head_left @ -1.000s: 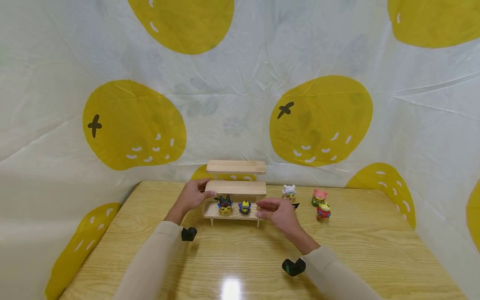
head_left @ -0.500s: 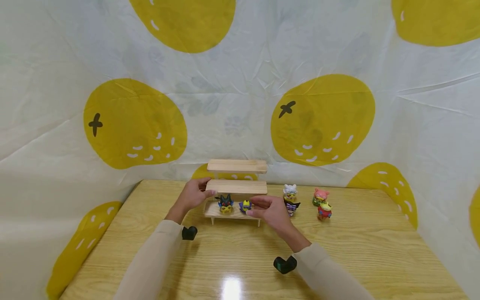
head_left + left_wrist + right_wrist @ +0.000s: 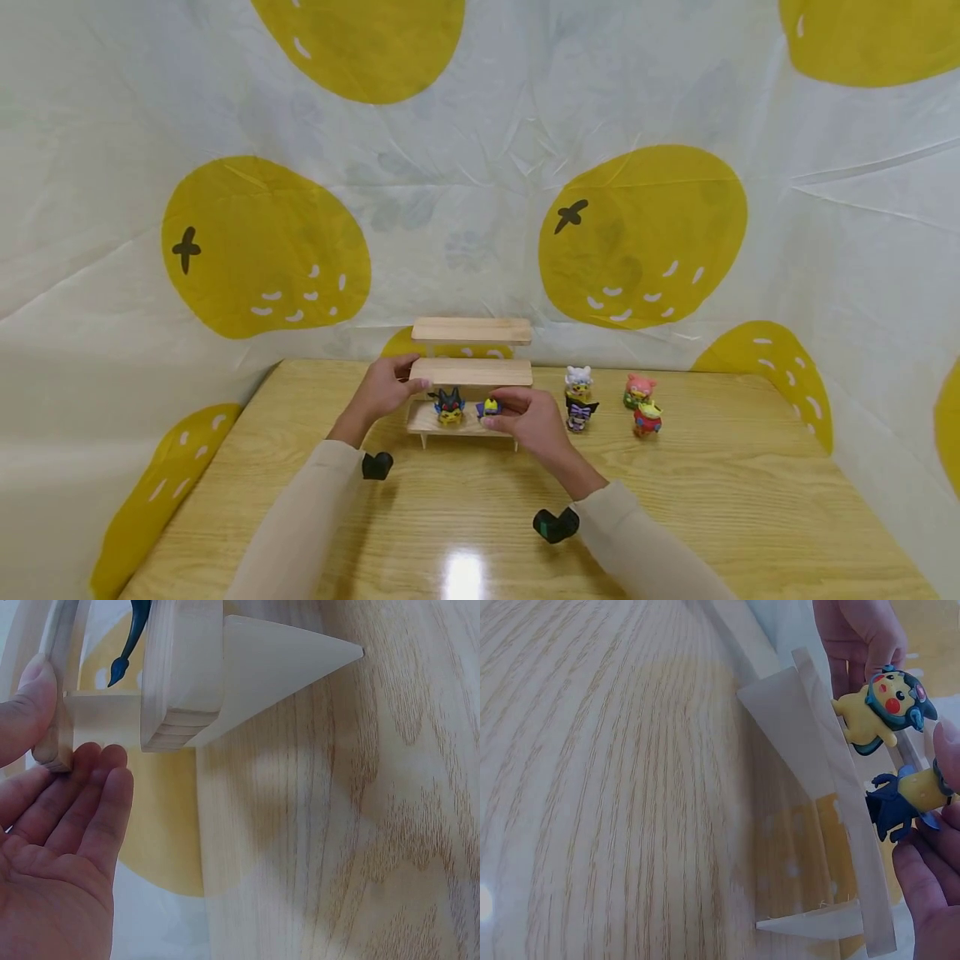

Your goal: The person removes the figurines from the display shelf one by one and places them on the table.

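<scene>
A three-tier wooden display stand (image 3: pixel 471 372) is at the back of the table. My left hand (image 3: pixel 381 389) grips the left end of its middle shelf (image 3: pixel 54 735), thumb on one face and fingers at the other. On the lowest shelf (image 3: pixel 847 795) stands a yellow figurine with a dark, pointed-eared hood (image 3: pixel 450 407). To its right is a small yellow figurine with a dark blue cape (image 3: pixel 911 796). My right hand (image 3: pixel 531 417) pinches this caped figurine between thumb and fingers, at the lowest shelf. Whether its base touches the shelf, I cannot tell.
Right of the stand are a white-capped figurine (image 3: pixel 579 381) and a black-and-purple one (image 3: pixel 578 414). Farther right, a pink-hooded figurine (image 3: pixel 639 390) stands behind a red one with a pale yellow top (image 3: pixel 647 419). A patterned cloth (image 3: pixel 457 208) hangs behind the wooden table (image 3: pixel 450 517).
My right hand has moved left from the shelf's right end and taken hold of the caped figurine, uncovering the black-and-purple figurine. The left hand keeps its grip on the middle shelf.
</scene>
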The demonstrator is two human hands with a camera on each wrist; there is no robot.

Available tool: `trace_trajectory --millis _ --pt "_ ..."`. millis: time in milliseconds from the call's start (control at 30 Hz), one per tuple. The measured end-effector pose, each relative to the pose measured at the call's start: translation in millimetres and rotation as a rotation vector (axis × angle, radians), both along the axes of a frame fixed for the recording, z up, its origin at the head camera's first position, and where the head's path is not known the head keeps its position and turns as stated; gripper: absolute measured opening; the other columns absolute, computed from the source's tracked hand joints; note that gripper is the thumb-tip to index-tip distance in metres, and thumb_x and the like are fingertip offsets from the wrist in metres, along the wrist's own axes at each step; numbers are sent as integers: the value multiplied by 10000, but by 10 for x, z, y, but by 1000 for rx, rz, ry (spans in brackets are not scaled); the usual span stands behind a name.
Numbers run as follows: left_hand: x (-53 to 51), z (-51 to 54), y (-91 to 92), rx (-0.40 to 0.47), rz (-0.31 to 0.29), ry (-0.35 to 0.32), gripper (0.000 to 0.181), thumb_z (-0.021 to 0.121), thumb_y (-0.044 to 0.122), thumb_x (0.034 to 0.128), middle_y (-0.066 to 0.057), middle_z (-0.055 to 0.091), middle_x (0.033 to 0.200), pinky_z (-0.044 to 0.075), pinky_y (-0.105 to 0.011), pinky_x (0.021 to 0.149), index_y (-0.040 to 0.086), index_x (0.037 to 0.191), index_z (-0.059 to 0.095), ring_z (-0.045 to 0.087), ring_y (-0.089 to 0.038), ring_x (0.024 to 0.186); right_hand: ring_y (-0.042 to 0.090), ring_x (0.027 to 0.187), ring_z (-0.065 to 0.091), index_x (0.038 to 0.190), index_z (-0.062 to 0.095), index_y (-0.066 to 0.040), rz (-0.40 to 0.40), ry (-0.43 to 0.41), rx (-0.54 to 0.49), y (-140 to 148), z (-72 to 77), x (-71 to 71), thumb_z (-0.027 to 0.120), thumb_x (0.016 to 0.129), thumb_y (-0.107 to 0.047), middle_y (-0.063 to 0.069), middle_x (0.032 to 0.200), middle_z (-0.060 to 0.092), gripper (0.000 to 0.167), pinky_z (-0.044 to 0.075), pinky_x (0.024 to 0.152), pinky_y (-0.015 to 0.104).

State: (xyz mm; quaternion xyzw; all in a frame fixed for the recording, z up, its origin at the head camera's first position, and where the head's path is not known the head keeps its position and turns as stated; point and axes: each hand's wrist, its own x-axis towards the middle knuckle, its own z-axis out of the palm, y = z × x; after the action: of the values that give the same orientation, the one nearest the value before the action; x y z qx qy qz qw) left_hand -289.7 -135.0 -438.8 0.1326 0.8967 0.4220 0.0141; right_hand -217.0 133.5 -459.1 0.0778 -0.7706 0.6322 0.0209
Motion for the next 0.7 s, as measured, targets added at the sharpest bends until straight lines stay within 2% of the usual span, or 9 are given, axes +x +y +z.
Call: trace_trajectory --millis 167,400,700 --pt "-10 1 4 0 2 3 637 698 212 1016 -232 626 1447 540 -537 1072 -10 1560 452 628 -396 1308 340 1135 746 1224 739 49 -16 -3 -7 -24 -11 -19 835 847 13 223 1233 752 391 637 899 335" --pt "-16 -11 2 14 -6 12 639 700 203 1015 -235 618 1457 544 -533 1068 -25 1557 449 632 -400 1305 315 1102 756 1204 752 31 -26 -4 -6 -53 -26 -22 837 847 4 200 1198 768 368 642 893 372" --pt "-6 -14 -7 0 -5 12 639 699 216 1015 -238 575 1506 532 -543 1082 -12 1559 453 617 -403 1323 265 1017 771 1158 766 31 -73 9 40 -77 -44 -21 843 848 -17 173 1120 790 322 651 843 359"
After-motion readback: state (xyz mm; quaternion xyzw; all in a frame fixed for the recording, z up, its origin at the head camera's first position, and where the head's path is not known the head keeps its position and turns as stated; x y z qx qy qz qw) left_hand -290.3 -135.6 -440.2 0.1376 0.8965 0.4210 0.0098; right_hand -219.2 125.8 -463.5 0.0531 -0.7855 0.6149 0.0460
